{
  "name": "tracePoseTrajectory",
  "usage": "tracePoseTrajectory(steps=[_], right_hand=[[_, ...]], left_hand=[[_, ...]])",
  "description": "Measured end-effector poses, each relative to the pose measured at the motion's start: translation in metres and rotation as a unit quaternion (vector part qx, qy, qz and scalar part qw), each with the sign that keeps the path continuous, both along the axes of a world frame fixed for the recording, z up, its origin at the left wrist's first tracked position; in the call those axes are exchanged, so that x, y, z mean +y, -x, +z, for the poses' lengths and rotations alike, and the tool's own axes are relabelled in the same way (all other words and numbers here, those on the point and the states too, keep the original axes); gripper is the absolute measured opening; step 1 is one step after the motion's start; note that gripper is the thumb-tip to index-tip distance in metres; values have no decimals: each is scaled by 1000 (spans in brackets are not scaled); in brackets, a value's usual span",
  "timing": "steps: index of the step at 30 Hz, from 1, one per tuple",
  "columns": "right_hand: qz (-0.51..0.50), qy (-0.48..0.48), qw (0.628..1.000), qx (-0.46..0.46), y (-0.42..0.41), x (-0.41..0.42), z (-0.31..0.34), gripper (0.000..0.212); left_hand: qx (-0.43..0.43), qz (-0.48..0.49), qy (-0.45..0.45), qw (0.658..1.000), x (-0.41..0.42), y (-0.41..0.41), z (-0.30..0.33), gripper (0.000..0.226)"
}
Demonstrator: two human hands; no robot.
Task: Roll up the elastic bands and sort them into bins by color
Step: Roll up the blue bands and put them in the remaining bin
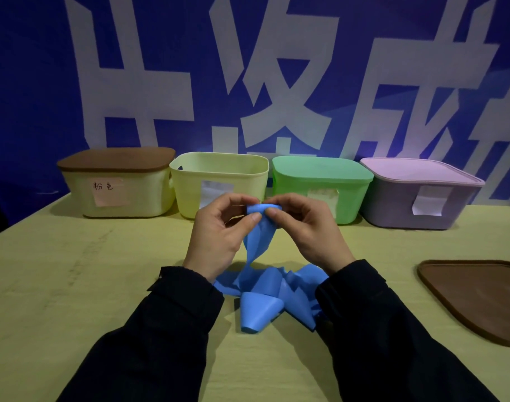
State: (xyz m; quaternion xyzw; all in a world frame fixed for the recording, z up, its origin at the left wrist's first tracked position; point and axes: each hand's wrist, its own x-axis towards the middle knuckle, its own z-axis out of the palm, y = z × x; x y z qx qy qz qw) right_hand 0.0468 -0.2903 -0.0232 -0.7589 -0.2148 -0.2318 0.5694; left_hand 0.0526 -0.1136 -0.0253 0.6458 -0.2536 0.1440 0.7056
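A long blue elastic band [265, 291] lies crumpled on the yellow-green table between my forearms, and one end rises to my hands. My left hand [219, 236] and my right hand [303, 230] are raised above the table and pinch that top end between thumbs and fingertips, where a small roll of band shows. Behind them stand a cream bin with a brown lid [117, 184], an open pale yellow bin [219, 184], a green lidded bin [320, 187] and a purple-grey lidded bin [419, 195].
A loose brown lid [477, 297] lies on the table at the right. The bins carry paper labels on their fronts. A blue banner with large white characters fills the background. The table [74, 285] stretches left of my arms.
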Motion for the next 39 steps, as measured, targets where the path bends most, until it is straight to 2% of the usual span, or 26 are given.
tracePoseTrajectory(steps=[6, 12, 14, 16, 17, 20, 22, 25, 30, 33, 36, 37, 39], right_hand=[[-14, 16, 999, -25, 0, -2, 0, 11], [-19, 18, 1000, -1, 0, -1, -1, 15], [-55, 11, 997, -44, 0, 1, -2, 13], [-103, 23, 988, -112, 0, 3, -3, 13], [-121, 37, 981, -148, 1, 4, -3, 14], [-164, 88, 953, -239, 2, 11, -9, 16], [-175, 119, 936, -280, 1, 15, -12, 14], [-173, 155, 923, -306, 2, 20, -16, 12], [-174, 153, 918, -321, 4, 22, -14, 14], [-160, 127, 937, -282, 10, 22, -10, 16], [-139, 21, 976, -165, 13, 19, -4, 13], [-105, -6, 987, -118, 12, 16, -2, 15], [-15, -32, 999, -27, 10, 10, 0, 32]], left_hand=[[11, 23, -5, 1000, 1, -2, -1, 15], [-12, 25, -24, 999, 2, -4, -2, 24], [-38, 73, -35, 996, 1, -5, -4, 26], [-64, 140, -64, 986, 0, -6, -5, 16], [-59, 139, -70, 986, -1, -3, -5, 11], [19, 49, -21, 998, -6, 6, -1, 37], [66, 13, 15, 998, -8, 5, 1, 42], [99, -14, 55, 993, -7, 3, 0, 37], [122, -74, 113, 983, -5, 7, 3, 20], [101, -60, 119, 986, -4, 4, 2, 23], [75, -42, 51, 995, -3, 1, -1, 20], [63, -48, 16, 997, -3, 1, -1, 15], [41, -70, -26, 996, -2, 2, -2, 9]])
